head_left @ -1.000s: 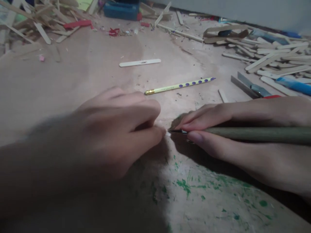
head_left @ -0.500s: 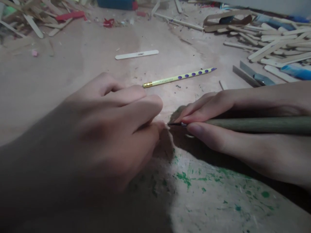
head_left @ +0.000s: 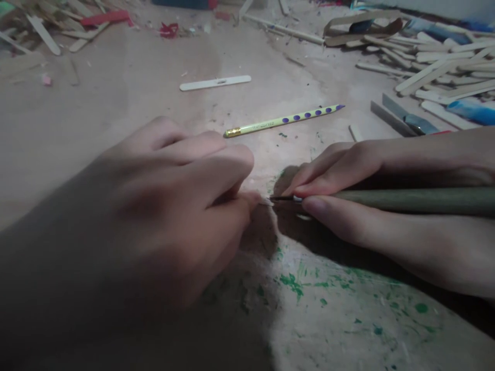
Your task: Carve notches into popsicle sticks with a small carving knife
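My right hand [head_left: 348,190] grips a slim tool with a thick grey-green handle [head_left: 410,200], held nearly level. Its thin dark tip [head_left: 281,198] points left, with a shiny bit behind it at my fingertips; whether it is a brush or a blade I cannot tell. My left hand [head_left: 181,206] is closed, thumb and forefinger pressed together just left of that tip. A small pale sliver shows at those fingertips, too little of it to name. The left hand is partly blurred and in shadow.
Beyond my hands lie a yellow pencil with purple dots [head_left: 284,122] and a wooden craft stick [head_left: 215,83]. A metal cutting tool [head_left: 404,121] rests at the right, near a heap of craft sticks [head_left: 433,64]. More sticks [head_left: 44,36] pile up far left. Green paint stains the tabletop [head_left: 328,319].
The view has shifted slightly. My left hand sits a little further left and my right hand a little further right, so the gap between left fingertips and tool tip looks slightly wider.
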The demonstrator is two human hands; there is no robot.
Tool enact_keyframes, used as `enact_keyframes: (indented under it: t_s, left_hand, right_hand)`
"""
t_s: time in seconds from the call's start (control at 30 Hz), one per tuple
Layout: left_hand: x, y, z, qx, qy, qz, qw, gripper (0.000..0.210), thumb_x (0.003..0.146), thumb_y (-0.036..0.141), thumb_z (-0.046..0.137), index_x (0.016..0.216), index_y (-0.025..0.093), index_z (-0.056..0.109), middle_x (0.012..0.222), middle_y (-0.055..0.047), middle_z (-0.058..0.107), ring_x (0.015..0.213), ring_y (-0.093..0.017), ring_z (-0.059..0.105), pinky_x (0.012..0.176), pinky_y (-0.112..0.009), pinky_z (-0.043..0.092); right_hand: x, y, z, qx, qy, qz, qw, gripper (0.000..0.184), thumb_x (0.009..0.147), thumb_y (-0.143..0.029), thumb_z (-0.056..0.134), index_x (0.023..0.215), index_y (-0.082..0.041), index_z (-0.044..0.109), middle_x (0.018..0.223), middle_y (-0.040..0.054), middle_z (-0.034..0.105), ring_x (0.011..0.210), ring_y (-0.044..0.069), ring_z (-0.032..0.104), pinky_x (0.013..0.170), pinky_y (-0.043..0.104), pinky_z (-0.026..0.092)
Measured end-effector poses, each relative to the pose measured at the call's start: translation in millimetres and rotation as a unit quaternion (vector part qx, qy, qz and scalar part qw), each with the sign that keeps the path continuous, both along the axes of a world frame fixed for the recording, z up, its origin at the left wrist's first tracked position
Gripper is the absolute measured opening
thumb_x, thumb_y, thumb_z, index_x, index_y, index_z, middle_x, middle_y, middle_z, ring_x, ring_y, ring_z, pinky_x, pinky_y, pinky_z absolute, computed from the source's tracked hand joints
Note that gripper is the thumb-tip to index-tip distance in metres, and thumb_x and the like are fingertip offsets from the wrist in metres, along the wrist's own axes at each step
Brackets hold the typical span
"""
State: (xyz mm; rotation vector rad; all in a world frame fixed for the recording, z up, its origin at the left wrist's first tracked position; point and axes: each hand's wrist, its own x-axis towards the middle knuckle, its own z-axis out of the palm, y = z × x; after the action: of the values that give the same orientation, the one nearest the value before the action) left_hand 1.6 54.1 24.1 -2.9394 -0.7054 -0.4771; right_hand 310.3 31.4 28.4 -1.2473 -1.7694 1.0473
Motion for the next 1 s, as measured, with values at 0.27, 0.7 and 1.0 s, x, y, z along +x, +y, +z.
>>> enact_keyframes:
  t_s: [0.27, 0.7, 1.0]
  left_hand:
    - [-0.8, -1.6, -1.4, -0.007, 0.008, 0.010, 1.000, 0.038, 0.132, 0.028, 0.052, 0.122, 0.027, 0.089, 0.115, 0.004, 0.071, 0.109, -0.020, 0.079, 0.119, -0.053, 0.066]
    - [4.8, 0.2, 2.6, -0.017, 0.011, 0.008, 1.000, 0.041, 0.133, 0.026, 0.047, 0.116, 0.026, 0.084, 0.108, 0.000, 0.069, 0.095, -0.019, 0.065, 0.105, -0.050, 0.067]
    - [0.1, 9.7, 2.8, -0.047, -0.023, -0.034, 0.998, 0.039, 0.134, 0.025, 0.046, 0.105, 0.030, 0.072, 0.115, -0.005, 0.084, 0.099, -0.027, 0.075, 0.087, -0.049, 0.059]
  right_hand:
    - [10.3, -1.2, 5.1, -0.001, -0.014, 0.019, 1.000, 0.015, 0.107, -0.038, 0.102, 0.093, -0.041, 0.097, 0.104, -0.0026, 0.098, 0.089, 0.027, 0.095, 0.060, 0.034, 0.071]
    - [12.8, 1.7, 1.1, 0.016, -0.025, 0.003, 1.000, 0.015, 0.113, -0.038, 0.098, 0.098, -0.043, 0.100, 0.107, -0.0044, 0.099, 0.087, 0.022, 0.096, 0.063, 0.027, 0.070]
    - [10.4, 6.0, 8.8, 0.010, -0.056, 0.010, 0.998, 0.010, 0.112, -0.048, 0.096, 0.107, -0.042, 0.103, 0.119, -0.0024, 0.102, 0.101, 0.027, 0.099, 0.074, 0.029, 0.078]
